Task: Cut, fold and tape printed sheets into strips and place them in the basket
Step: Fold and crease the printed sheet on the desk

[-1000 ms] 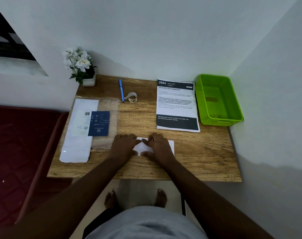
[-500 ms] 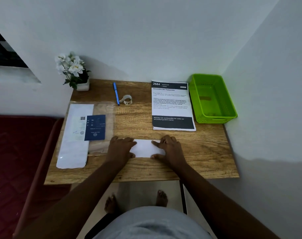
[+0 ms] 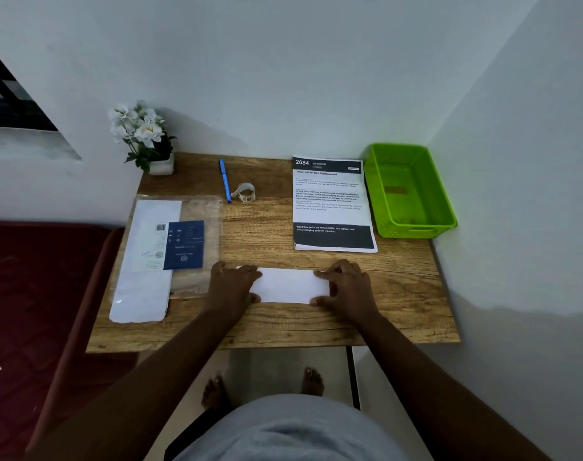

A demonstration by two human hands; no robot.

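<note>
A folded white paper strip lies flat near the front of the wooden table. My left hand presses on its left end and my right hand presses on its right end, fingers laid over the paper. Behind the strip lies a printed sheet with black bands at top and bottom. The green plastic basket stands at the back right corner against the wall. A small roll of tape sits at the back centre.
A blue pen lies beside the tape. A clear plastic sleeve with white paper and a blue card covers the table's left side. A white flower pot stands at the back left. Walls close in behind and to the right.
My hands have slid apart from the middle of the strip toward its two ends, uncovering its centre. The camera view has shifted slightly.
</note>
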